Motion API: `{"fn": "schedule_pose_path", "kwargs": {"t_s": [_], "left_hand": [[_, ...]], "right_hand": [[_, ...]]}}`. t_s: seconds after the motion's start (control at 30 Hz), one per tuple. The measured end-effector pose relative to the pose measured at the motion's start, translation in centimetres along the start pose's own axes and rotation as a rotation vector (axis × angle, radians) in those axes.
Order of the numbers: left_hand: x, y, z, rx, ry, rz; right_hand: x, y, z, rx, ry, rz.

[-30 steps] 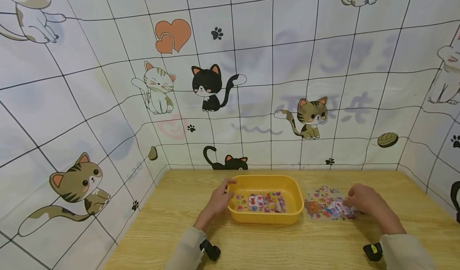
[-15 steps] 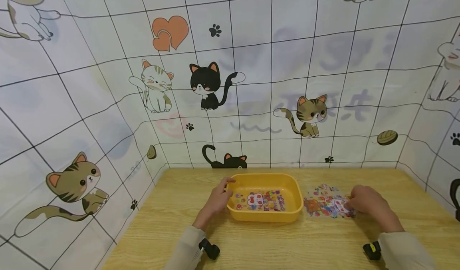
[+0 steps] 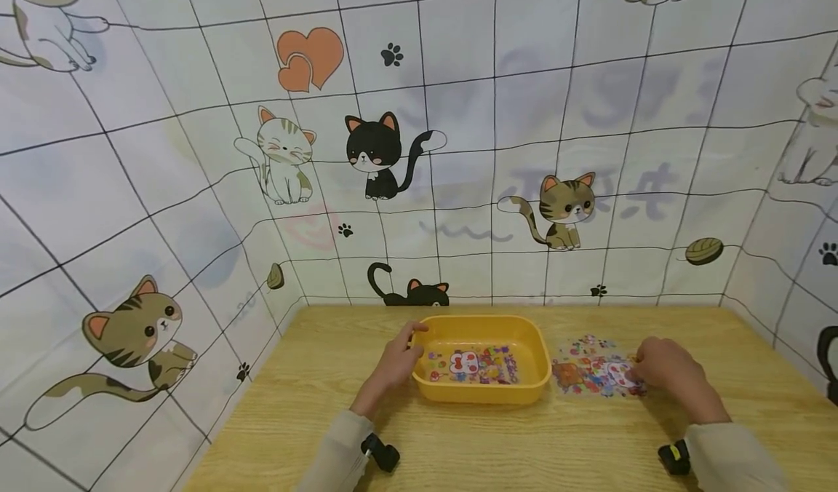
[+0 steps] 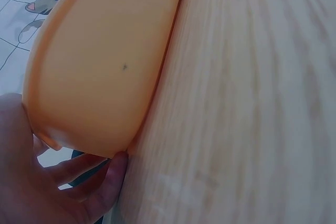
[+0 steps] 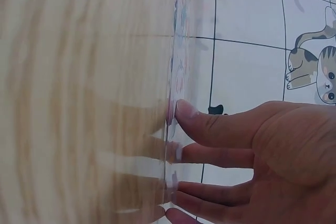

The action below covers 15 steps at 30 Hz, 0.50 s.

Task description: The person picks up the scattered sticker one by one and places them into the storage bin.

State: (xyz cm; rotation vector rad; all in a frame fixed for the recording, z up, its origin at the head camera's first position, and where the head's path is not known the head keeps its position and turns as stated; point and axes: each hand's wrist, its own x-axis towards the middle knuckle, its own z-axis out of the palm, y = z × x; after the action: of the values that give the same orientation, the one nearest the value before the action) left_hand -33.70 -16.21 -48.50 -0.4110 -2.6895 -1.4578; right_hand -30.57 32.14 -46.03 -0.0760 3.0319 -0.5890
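A yellow plastic basin (image 3: 481,392) stands on the wooden table, and colourful stickers (image 3: 464,363) with a white rabbit face show on its floor. My left hand (image 3: 397,361) grips the basin's left end. In the left wrist view, the thumb (image 4: 107,184) lies low against the wall and the fingers reach to the far side. Flat on the table, right of the basin, lies a see-through sheet of cartoon stickers (image 3: 592,372). The fingertips of my right hand (image 3: 674,372) rest on its right edge. Seen from the right wrist, thumb and fingers are spread apart at the surface.
Cloth printed with cats and grid lines (image 3: 471,186) hangs behind the table and along both sides. Bare wood (image 3: 497,448) runs in front of the basin. A black strap-on camera sits at each wrist.
The whole head view has shifted slightly. Both hands, the basin and the sticker sheet keep their places relative to each other.
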Motion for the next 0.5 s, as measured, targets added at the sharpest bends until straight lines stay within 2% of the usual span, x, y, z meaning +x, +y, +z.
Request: {"fn": "schedule_pose_path", "kwargs": {"t_s": [0.5], "left_hand": [[-0.06,-0.13,0.01,0.015,0.006,0.001]], "right_hand": [[-0.47,-0.55,0.25,0.048,0.01,0.042]]}}
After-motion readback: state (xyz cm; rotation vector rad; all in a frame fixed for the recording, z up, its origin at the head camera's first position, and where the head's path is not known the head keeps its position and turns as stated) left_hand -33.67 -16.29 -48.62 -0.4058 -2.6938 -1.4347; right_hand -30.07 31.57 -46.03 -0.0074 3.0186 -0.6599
